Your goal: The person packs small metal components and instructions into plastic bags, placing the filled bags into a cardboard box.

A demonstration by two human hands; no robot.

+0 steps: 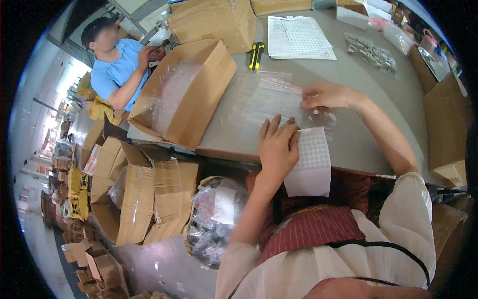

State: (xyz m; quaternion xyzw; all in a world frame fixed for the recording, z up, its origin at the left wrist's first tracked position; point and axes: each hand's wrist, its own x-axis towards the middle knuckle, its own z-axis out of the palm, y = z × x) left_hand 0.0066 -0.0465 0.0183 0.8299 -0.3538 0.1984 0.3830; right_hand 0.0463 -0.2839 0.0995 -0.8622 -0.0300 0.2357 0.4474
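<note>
Clear zip-lock bags (271, 97) with red seal lines lie layered on the grey table. My left hand (279, 147) rests on their near edge, fingers stretched out and spread. Beside its thumb is a white sheet of small round stickers (311, 154), whose lower part hangs past the table edge. My right hand (329, 95) is closed, thumb and fingertips together at the right side of the top bag. What lies between those fingertips is too small to make out. Small whitish spots show on the plastic just below.
An open carton (211, 94) of clear bags stands left, a yellow-black utility knife (256, 56) beyond the bags. Farther back are stacked papers (300, 39) and a bag of metal parts (371, 52). A co-worker in blue (114, 70) sits across. Cartons (137, 199) flank my left.
</note>
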